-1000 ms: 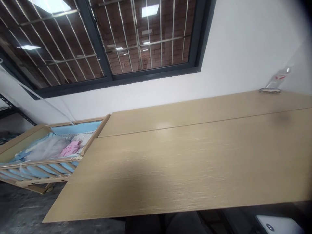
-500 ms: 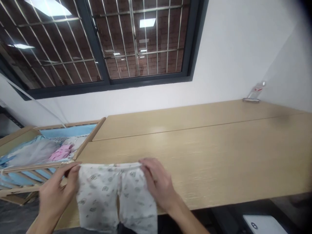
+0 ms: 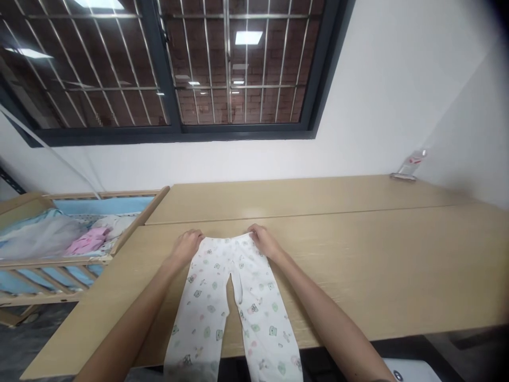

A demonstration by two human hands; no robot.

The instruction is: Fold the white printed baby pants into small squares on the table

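Trouser cuffs cut off from sight past the table's near edge; fingertips partly hidden at the waistband. A pale object (image 3: 409, 370) below that edge is only partly seen. White trousers (image 3: 202, 302), printed with small green, grey and pink figures, lie spread on the table (image 3: 369, 260), legs parted. Hands apart: left hand (image 3: 189, 245) and right hand (image 3: 263, 240) each pinch one waistband corner. Wooden crib (image 3: 55, 262), holding pink cloth (image 3: 88, 241), stands at the table's left end; clear container (image 3: 412, 163) at its far right corner, contents unreadable.
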